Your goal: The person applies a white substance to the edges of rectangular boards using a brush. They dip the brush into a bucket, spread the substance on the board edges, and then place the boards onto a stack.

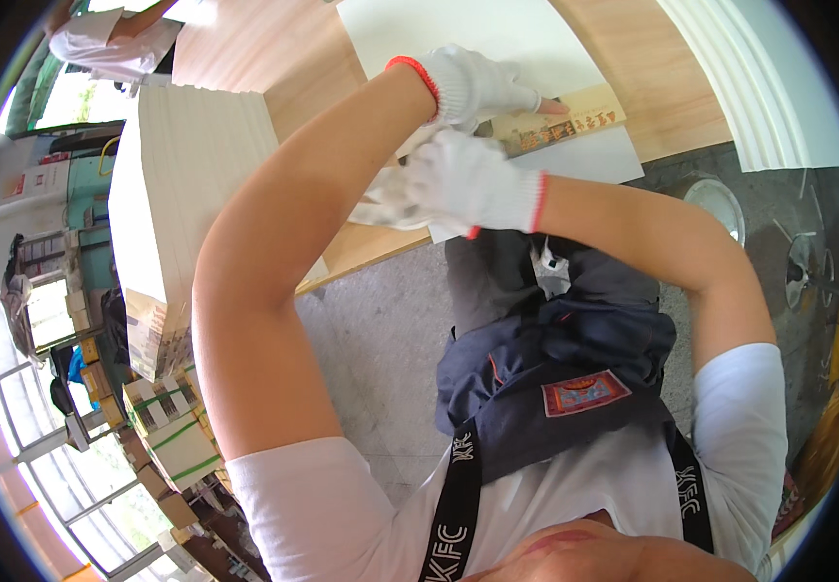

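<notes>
My left hand (pixel 487 85), in a white knit glove with a red cuff, reaches across from the left. One bare fingertip stretches out onto a cream printed strip (pixel 575 118) with dark lettering and a picture. Beneath that strip lies a large white sheet (pixel 477 39) on the wooden table. My right hand (pixel 466 180), gloved alike, crosses in closer to me, its fingers apart and bent toward the left. Under and beside those fingers is crumpled white fabric (pixel 385 202), perhaps another glove. The left part of the strip is hidden by my hands.
A tall stack of white sheets (pixel 196 145) stands at the left, and white panels (pixel 730 78) curve along the far right. The table edge (pixel 361 257) runs just before me. Round stools (pixel 715 209) stand on the floor at the right. Another person (pixel 114 44) is at the far left.
</notes>
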`<state>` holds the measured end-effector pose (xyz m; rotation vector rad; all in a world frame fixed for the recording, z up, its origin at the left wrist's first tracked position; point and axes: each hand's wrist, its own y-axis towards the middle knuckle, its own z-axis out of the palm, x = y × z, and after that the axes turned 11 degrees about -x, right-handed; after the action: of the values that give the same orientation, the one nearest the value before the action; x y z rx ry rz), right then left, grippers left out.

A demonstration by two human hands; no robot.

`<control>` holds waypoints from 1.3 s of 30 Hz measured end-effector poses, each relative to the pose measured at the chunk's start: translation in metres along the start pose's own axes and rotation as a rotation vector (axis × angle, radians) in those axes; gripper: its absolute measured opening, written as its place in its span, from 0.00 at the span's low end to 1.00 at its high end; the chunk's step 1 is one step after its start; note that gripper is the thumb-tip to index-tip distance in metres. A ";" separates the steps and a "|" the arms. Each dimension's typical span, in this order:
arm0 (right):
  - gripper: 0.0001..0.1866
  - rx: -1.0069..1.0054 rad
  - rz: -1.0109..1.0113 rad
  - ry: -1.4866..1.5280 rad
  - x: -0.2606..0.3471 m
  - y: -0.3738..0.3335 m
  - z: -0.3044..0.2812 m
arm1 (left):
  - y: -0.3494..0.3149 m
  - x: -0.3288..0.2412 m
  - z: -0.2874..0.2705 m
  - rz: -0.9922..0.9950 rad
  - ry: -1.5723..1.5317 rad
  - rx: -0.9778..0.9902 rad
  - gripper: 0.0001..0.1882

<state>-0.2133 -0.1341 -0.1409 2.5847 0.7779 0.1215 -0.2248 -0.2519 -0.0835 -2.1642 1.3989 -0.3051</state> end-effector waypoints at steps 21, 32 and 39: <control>0.07 -0.074 -0.002 0.119 -0.074 -0.077 -0.044 | -0.004 0.004 0.002 0.382 0.647 -0.074 0.39; 0.11 0.116 0.451 -0.560 -0.166 -0.196 -0.087 | -0.047 -0.052 0.001 0.088 0.588 -0.208 0.38; 0.23 0.058 0.427 -0.077 -0.110 -0.144 -0.066 | -0.069 -0.084 0.091 0.220 -0.088 -1.083 0.25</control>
<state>-0.3914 -0.0609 -0.1391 2.7548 0.1954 0.1273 -0.1662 -0.1264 -0.1124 -2.6883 1.9917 0.8091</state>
